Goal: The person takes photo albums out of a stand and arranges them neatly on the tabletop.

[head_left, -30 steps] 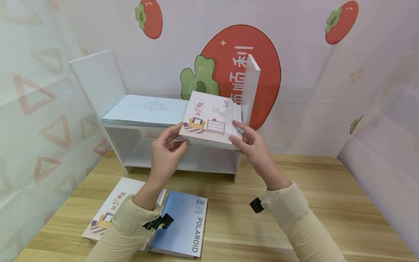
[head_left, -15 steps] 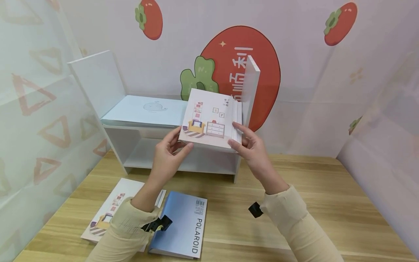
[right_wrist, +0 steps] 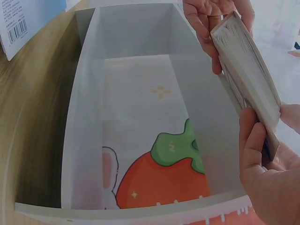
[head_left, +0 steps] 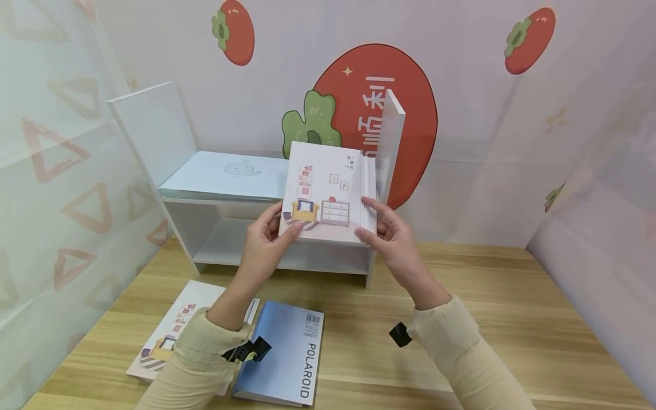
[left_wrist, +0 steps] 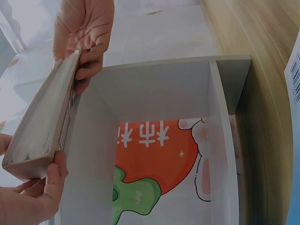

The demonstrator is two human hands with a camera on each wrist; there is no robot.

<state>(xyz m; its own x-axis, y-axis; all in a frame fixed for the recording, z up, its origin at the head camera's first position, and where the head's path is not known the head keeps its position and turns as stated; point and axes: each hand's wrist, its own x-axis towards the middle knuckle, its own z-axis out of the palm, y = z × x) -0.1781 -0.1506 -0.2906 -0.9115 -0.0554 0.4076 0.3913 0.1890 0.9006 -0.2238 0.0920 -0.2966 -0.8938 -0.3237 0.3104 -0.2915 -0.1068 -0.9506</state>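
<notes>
On the pale wood-grain bench (head_left: 502,330) stands a white two-tier board shelf (head_left: 154,131); its upper board bears a light-blue flat book with a whale drawing (head_left: 220,173), lying between the upright side panels toward the left. A thick white book with a drawn yellow armchair and dresser (head_left: 328,185) is raised at the upper board's right part; contact with the board cannot be told. Its cover faces up toward the head, the armchair picture upright, spine toward the left, page edges toward the right; foreshortening hides which side is longer. The left hand (head_left: 265,236) and right hand (head_left: 392,233) have their fingers clamped on its opposite sides. Nearer the person lie a matching white book (head_left: 189,302), partly under a cream sleeve (head_left: 192,364), and a blue "POLAROID" album (head_left: 284,353).
</notes>
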